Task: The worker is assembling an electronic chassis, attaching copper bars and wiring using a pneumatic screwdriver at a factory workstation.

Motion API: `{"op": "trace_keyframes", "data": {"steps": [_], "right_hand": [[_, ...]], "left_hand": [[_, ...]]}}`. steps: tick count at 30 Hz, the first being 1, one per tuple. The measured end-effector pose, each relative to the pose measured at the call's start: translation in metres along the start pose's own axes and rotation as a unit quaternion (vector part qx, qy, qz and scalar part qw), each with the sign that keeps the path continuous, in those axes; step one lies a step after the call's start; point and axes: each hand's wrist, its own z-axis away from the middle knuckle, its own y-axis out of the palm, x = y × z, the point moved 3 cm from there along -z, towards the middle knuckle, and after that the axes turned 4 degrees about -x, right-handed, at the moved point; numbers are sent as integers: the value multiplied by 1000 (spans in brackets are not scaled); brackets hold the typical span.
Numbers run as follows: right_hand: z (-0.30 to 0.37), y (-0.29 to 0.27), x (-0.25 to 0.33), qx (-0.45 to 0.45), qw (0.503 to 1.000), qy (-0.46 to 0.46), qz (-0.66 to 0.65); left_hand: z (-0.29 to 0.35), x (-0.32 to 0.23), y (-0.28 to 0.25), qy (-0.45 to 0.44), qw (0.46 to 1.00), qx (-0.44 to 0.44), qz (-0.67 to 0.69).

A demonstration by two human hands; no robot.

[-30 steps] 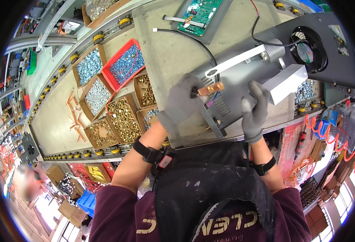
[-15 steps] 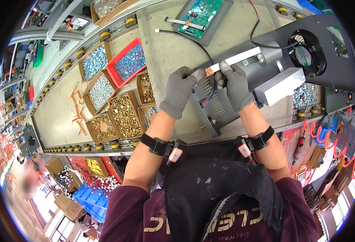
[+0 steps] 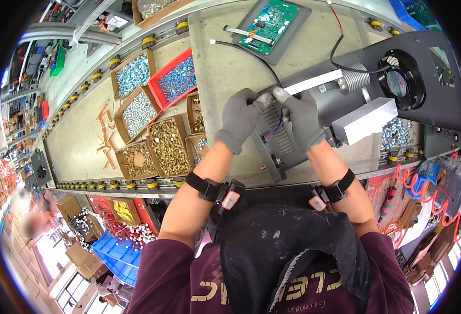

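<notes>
A white flat strip (image 3: 315, 81) runs from a grey ribbed coil (image 3: 356, 78) on a dark metal chassis (image 3: 335, 99) to my fingertips. My left hand (image 3: 241, 116), in a grey glove, pinches at the strip's near end; fingers cover that end. My right hand (image 3: 302, 118), gloved alike, is closed on the strip just beside it, thumb on top. Below the hands, a black cable (image 3: 256, 56) and thin blue and purple wires (image 3: 273, 133) pass over the chassis's slotted part (image 3: 282, 140). A silver metal block (image 3: 365, 121) lies right of my right hand.
Boxes of brass screws (image 3: 169, 147) and silver fasteners (image 3: 138, 115) stand left, beside a red bin (image 3: 154, 89) and bent copper strips (image 3: 105, 137). A green circuit board (image 3: 270, 25) lies at the back. A black fan (image 3: 398, 81) sits in the chassis; a red coiled hose (image 3: 434, 201) hangs right.
My fingers have closed over the strip's copper-coloured end, which showed between my hands before. Both hands have drawn closer together. The whole view has shifted slightly.
</notes>
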Motion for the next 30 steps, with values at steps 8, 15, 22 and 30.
{"op": "trace_keyframes", "data": {"steps": [8, 15, 22, 30], "right_hand": [[-2, -2, 2, 2, 999, 36, -21], [-2, -2, 7, -2, 998, 50, -25], [-10, -8, 1, 40, 998, 54, 10], [-8, -9, 1, 33, 999, 11, 5]], "left_hand": [[-11, -11, -5, 128, 961, 34, -243], [-29, -28, -7, 102, 949, 230, -188], [-33, -36, -9, 108, 913, 286, -271], [-7, -26, 9, 110, 942, 82, -307]]}}
